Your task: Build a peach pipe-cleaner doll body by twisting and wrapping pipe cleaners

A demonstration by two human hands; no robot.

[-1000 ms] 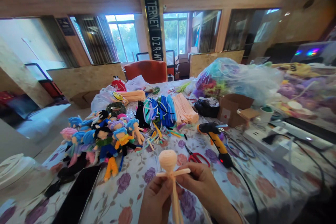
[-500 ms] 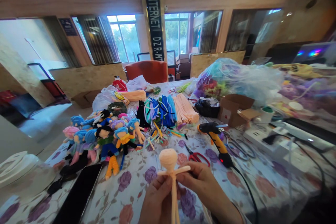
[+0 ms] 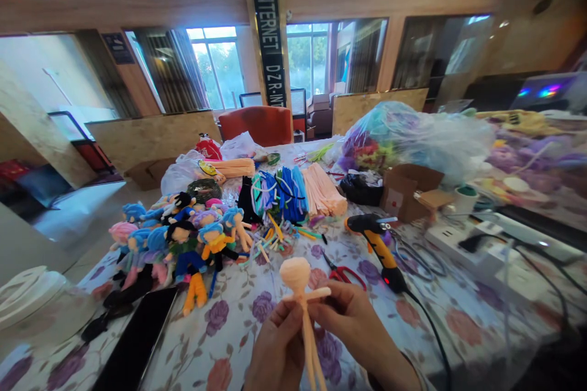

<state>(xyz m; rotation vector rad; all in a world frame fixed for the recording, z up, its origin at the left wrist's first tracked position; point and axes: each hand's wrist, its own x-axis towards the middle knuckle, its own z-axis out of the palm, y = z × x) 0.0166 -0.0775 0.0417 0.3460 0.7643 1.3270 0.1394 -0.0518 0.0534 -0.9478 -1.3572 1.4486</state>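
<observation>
A peach pipe-cleaner doll (image 3: 295,275) with a round wound head, short arms stretched sideways and long thin legs is upright between my hands. My left hand (image 3: 277,342) pinches its body from the left, thumb at the chest. With thumb and fingers, my right hand (image 3: 346,321) grips the doll at the base of its right-side arm. Behind my right hand lie red-handled scissors (image 3: 348,277), partly covered by the fingers. A yellow and black hot glue gun (image 3: 383,253) rests to the right, its small red light lit.
Finished dolls (image 3: 183,238) are heaped at the left, near a black phone (image 3: 137,339). Bundles of blue pipe cleaners (image 3: 284,194) and peach pipe cleaners (image 3: 323,190) lie behind. A cardboard box (image 3: 408,189), plastic bags (image 3: 413,134) and a power strip (image 3: 481,244) occupy the right.
The doll's legs have swung slightly to the right, and its left-side arm now shows less beyond my left hand. Both hands keep their hold.
</observation>
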